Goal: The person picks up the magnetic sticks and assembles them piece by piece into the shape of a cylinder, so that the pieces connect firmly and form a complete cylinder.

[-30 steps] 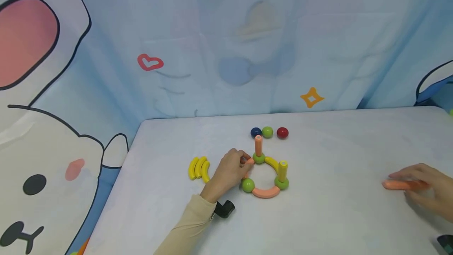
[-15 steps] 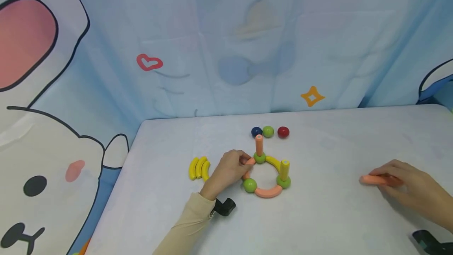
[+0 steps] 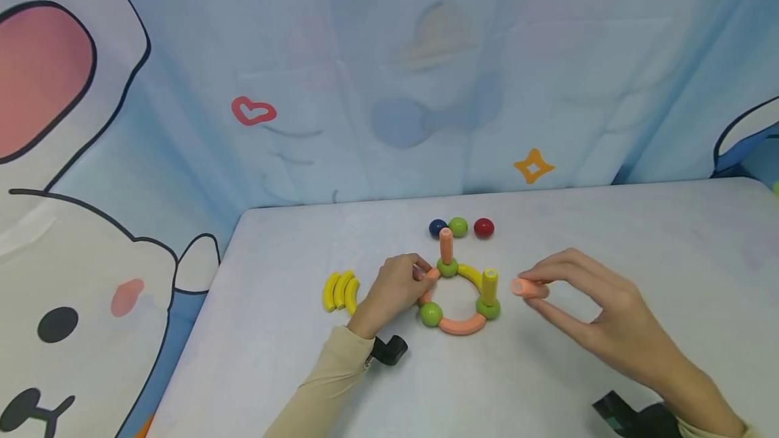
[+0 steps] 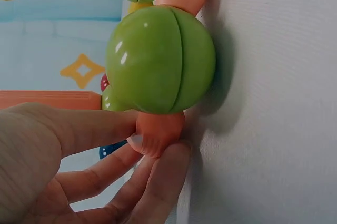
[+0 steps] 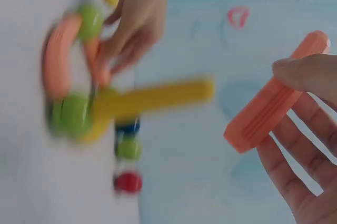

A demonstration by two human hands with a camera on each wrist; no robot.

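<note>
I have the right hand (image 3: pixel 621 326) pinching the orange stick (image 5: pixel 263 110) between thumb and fingers, raised off the table (image 3: pixel 578 222) just to the right of the ring. In the right wrist view I see the stick slanting across the grip, thumb on one side, fingers on the other, both ends projecting clear; in the head view one end, with a hole in it, faces me. The left hand (image 3: pixel 392 293) pinches the orange curve (image 4: pixel 158 129) on the ring's left side, thumb on one face and fingers on the other. My left wrist view puts the near ball (image 4: pixel 152 60) right against that curve, close by the fingertips; whether its far end meets the far ball (image 3: pixel 447 268), I can't tell, since the fingers crowd that spot. Round the rest of the ring I have the yellow curve (image 3: pixel 470 274), the right ball (image 3: pixel 488 309) and the near curve (image 3: pixel 462 326). The upright orange stick (image 3: pixel 446 247) stands on the far ball, the upright yellow stick (image 3: pixel 489 284) on the right ball. Three loose yellow curves (image 3: pixel 344 289) lie left of the left hand, and a blue ball (image 3: pixel 437 228), green ball (image 3: pixel 458 227) and red ball (image 3: pixel 483 228) sit beyond the ring.
</note>
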